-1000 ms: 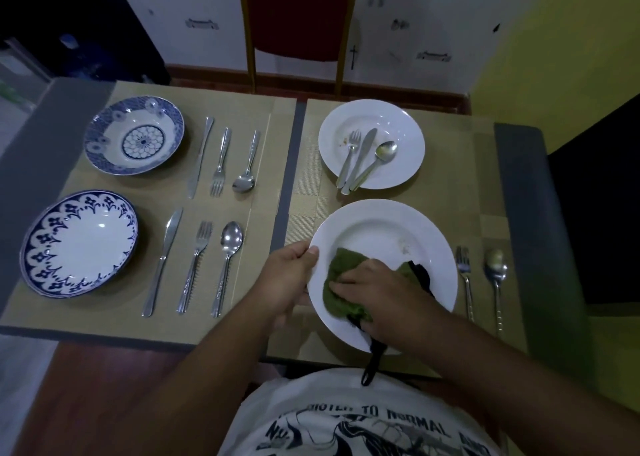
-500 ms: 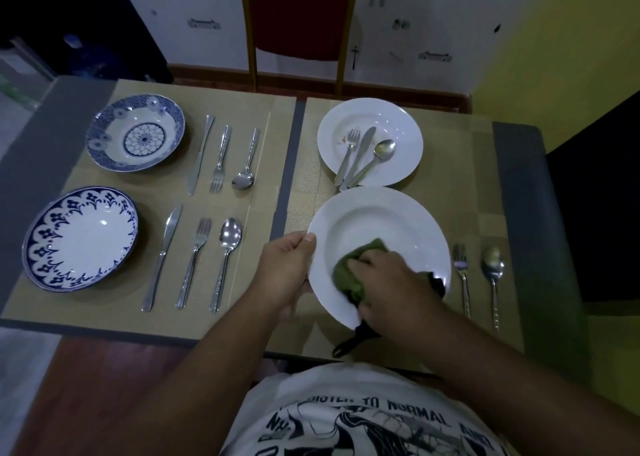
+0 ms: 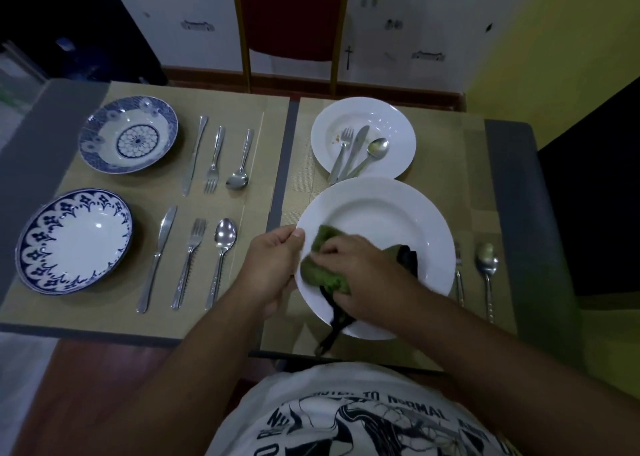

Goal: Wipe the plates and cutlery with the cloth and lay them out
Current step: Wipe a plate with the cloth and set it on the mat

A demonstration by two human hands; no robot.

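Note:
A large white plate point(image 3: 384, 220) is tilted up in front of me, held at its left rim by my left hand point(image 3: 273, 265). My right hand point(image 3: 360, 272) presses a green cloth point(image 3: 323, 268) with a black edge against the plate's lower left face. Behind it a second white plate point(image 3: 398, 126) carries crumbs and a fork, knife and spoon point(image 3: 356, 154). To the right of the held plate lie a fork point(image 3: 459, 275), partly hidden, and a smeared spoon point(image 3: 486, 265).
On the left placemat point(image 3: 138, 324) are two blue-patterned plates point(image 3: 76, 241) point(image 3: 128, 133), each with a knife, fork and spoon set point(image 3: 188, 261) point(image 3: 216, 154) beside it. A red chair point(image 3: 291, 16) stands beyond the table's far edge. My white shirt fills the bottom.
The plate has risen and tilted toward me. My right hand slid the cloth from the plate's lower middle to its left side, close to my left thumb.

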